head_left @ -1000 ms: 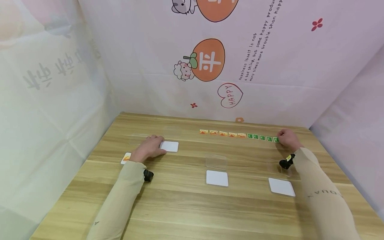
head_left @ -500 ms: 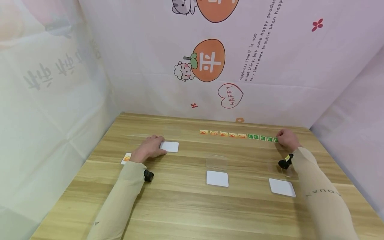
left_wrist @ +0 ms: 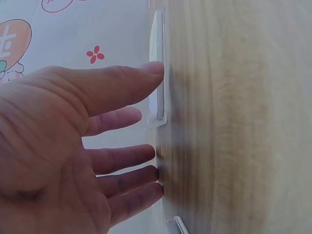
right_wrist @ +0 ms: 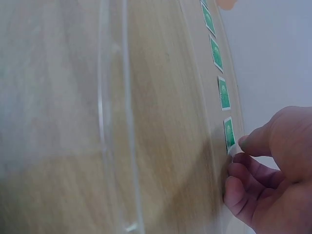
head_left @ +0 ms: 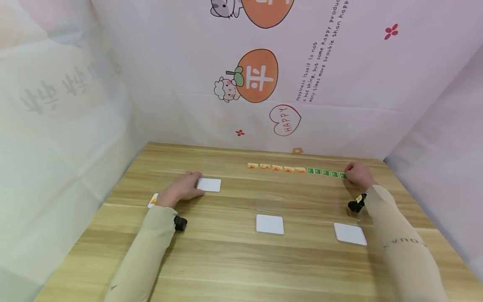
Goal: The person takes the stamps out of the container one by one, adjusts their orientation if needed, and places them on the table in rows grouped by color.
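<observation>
My right hand [head_left: 358,174] is at the right end of a row of small picture cards along the back of the table. Its thumb and index finger pinch the white end of the last small green card [right_wrist: 229,131]. More small green cards [head_left: 318,171] and several orange ones [head_left: 276,168] continue the row leftward. On the left, my left hand [head_left: 184,186] rests around the left end of a white card stack [head_left: 209,185]. Its fingers are nearly straight, the thumb against the stack's edge [left_wrist: 157,97] in the left wrist view.
Two more white card stacks [head_left: 269,224] lie nearer, one in the middle and one at right [head_left: 350,233]. A clear plastic piece [head_left: 269,203] lies behind the middle stack. An orange-and-white card [head_left: 152,200] shows beside the left wrist. Behind the table [head_left: 226,260] hangs a printed cloth [head_left: 181,84].
The view shifts slightly, moving the whole scene a little to the left. Both hands keep their places, the right one at the last green card and the left at the white stack.
</observation>
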Demonstrator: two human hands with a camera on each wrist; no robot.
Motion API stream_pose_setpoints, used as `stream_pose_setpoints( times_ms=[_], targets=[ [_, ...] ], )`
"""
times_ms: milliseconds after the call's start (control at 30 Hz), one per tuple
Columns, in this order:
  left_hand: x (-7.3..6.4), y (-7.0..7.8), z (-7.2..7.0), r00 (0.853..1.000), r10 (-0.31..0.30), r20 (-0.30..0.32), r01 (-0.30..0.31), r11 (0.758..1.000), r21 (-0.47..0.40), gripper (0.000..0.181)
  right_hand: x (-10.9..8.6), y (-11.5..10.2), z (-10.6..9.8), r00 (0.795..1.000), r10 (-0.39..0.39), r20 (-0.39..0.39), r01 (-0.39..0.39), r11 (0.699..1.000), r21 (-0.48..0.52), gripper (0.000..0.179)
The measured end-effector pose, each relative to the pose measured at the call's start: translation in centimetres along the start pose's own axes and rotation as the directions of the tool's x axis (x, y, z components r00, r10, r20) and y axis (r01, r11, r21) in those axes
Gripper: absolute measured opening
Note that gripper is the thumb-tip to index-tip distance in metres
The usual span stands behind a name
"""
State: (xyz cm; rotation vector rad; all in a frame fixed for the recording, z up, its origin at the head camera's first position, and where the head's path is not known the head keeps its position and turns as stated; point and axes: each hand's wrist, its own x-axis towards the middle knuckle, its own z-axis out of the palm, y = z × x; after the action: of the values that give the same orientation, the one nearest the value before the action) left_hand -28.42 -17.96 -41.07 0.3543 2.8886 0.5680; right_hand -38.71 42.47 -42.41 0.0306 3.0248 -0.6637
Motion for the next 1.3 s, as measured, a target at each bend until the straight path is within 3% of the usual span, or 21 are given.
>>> stream_pose_setpoints(
  times_ms=[333,467,800,1000,1300],
  targets=[
    [-0.1,0.0,-0.4,1.000,0.017,0.013,-0.017,1.000,0.004,0.061,-0.3,-1.6,-0.8,1.000,-0.013,0.022,0.013,1.000,0.008,0.034],
    [-0.3,0.1,-0.8,0.999,0.033,0.015,-0.033,0.999,0.015,0.059,-0.4,-3.3,-1.3,0.998,-0.057,0.021,0.056,0.998,0.042,0.039],
    [-1.2,0.1,-1.5,0.997,0.069,0.032,-0.071,0.995,0.065,0.059,-1.3,-7.5,-1.0,0.992,-0.124,0.006,0.124,0.992,-0.004,0.035],
    [-2.0,-0.5,-1.9,0.997,0.059,0.055,-0.063,0.996,0.068,0.059,-1.7,-9.7,-0.6,0.983,-0.181,-0.005,0.181,0.983,0.024,0.036],
    [-3.3,-1.9,-2.6,0.996,0.087,0.029,-0.089,0.992,0.093,0.058,-2.7,-12.1,-0.1,0.964,-0.263,-0.019,0.264,0.964,0.035,0.034]
  ],
)
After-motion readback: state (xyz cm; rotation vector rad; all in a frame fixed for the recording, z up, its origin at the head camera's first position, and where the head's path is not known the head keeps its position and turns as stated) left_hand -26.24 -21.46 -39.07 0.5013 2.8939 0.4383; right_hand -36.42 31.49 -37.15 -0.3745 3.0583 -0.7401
